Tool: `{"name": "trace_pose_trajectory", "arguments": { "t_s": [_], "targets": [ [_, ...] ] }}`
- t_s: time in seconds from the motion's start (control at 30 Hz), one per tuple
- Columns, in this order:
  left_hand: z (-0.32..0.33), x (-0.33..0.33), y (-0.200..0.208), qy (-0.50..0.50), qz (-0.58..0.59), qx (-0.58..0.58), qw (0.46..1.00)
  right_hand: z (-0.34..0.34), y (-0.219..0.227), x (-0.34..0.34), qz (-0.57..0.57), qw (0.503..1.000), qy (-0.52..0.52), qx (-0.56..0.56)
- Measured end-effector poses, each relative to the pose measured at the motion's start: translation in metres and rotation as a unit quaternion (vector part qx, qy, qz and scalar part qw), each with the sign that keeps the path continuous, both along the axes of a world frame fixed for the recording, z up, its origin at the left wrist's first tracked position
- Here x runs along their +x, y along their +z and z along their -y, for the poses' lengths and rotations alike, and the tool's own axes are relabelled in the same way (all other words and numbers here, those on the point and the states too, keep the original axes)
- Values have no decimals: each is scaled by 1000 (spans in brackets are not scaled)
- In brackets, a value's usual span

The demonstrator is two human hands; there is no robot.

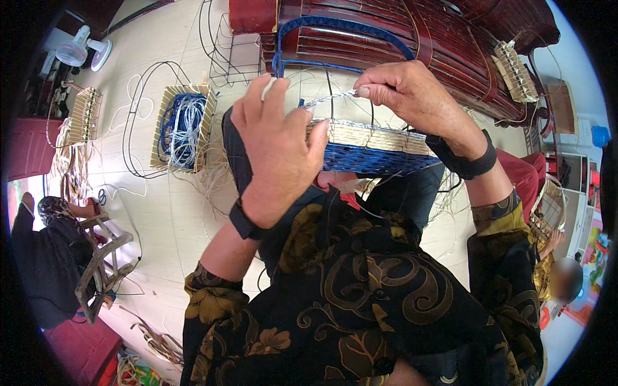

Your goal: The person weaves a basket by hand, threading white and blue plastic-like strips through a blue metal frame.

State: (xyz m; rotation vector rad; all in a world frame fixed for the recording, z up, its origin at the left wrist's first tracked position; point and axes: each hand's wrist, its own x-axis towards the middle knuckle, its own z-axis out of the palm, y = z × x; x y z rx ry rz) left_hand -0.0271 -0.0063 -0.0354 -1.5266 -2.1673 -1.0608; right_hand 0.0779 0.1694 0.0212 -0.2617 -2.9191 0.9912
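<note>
A partly woven basket on a thin wire frame rests across my lap, with deep blue weave below and a cream band above. A blue-wrapped handle arches over its far side. My right hand pinches the end of a silvery-white twisted strand between thumb and fingertips. The strand runs left toward my left hand, which is over the basket's left end with fingers apart and thumb stretched out. Part of the strand and that basket end are hidden behind it.
A cream box-shaped basket holding blue and white strands stands on the floor at left, beside wire hoops. A dark red slatted bench lies ahead. Another person is at far left near a wooden stool; someone else is at right.
</note>
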Motion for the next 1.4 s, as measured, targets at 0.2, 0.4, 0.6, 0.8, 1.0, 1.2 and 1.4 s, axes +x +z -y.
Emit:
{"name": "trace_pose_trajectory", "arguments": {
  "t_s": [0.2, 0.4, 0.6, 0.8, 1.0, 1.2, 1.4],
  "targets": [
    [21, 28, 5, -143, 117, 74, 980, -6, -9, 1, -4, 1000, -12, -26],
    [70, 27, 13, -498, 459, -31, 735, -11, -27, -1, -20, 1000, -14, -20],
    [101, 1, -11, -364, 599, -44, 712, 7, -30, 10, -31, 999, -43, 12],
    [78, -24, -16, -11, 395, -25, 918, 20, -35, 23, -51, 988, -136, -54],
    [27, -44, 0, -97, 150, 1, 984, 31, -34, 36, -134, 981, -136, 32],
    [16, -39, -6, -139, 195, -55, 969, 33, -23, 47, -139, 977, -97, 132],
    [18, -29, -7, -112, 259, -50, 958, 23, 3, 46, 67, 955, -137, -254]
  ]
}}
